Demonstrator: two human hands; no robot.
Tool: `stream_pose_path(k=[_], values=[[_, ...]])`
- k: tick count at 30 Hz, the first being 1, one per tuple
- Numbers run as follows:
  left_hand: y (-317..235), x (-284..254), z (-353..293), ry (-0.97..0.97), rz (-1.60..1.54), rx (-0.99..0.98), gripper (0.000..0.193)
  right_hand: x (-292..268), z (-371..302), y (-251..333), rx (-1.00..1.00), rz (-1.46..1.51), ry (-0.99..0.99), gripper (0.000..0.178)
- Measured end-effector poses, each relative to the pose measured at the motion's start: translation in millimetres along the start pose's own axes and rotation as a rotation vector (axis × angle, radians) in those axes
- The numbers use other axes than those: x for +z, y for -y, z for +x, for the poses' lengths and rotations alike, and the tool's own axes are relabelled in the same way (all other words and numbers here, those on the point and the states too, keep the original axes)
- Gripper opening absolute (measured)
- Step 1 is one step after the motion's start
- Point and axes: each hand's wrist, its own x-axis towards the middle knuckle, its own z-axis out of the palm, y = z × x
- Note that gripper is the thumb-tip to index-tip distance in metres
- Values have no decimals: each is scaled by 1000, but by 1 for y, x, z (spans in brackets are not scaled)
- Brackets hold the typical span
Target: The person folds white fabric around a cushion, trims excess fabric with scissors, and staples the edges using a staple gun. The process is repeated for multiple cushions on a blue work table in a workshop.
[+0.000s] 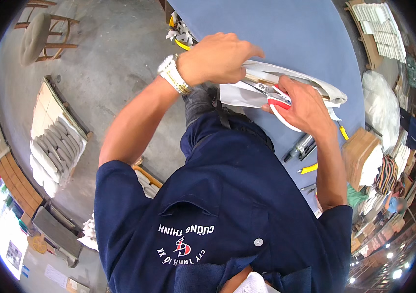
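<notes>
On the blue-grey table lies a long flat panel wrapped in off-white cloth (335, 93), with a wooden or brown strip showing along its open side. My right hand (306, 105) is closed round the red-and-white handles of a pair of scissors (280, 108). The blades point left, along the loose flap of white cloth (242, 95). My left hand (220, 58), with a watch on its wrist, bends over the panel's left end. Its lower fingers curl at the cloth edge by the blade tips, and the index finger reaches out to the right.
Right of my body, a metal tool with a dark end (300, 148) and a yellow-handled tool (308, 169) lie on the table (276, 24). White scraps (182, 35) hang at its left edge. A stool (39, 39) and a pallet of cushions (56, 151) stand on the floor to the left.
</notes>
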Motion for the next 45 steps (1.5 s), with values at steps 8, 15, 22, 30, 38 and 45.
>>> stream_pose_path(k=[8, 15, 22, 30, 38, 45], values=[[1, 9, 8, -100, -102, 6, 48, 10, -3, -2, -34, -42, -87, 51], [17, -11, 16, 365, -410, 88, 53, 14, -7, -1, -67, 4, -43, 51], [25, -22, 14, 531, -444, 162, 53, 13, -7, -4, -84, -5, -42, 43], [26, -41, 7, 416, -57, 297, 34, 16, -6, -8, -108, -15, -86, 52], [22, -38, 22, 535, -57, 173, 17, 11, -6, -7, -117, 15, -56, 56], [25, -44, 17, 462, -111, 202, 19, 7, -5, -6, -103, 26, -22, 63]])
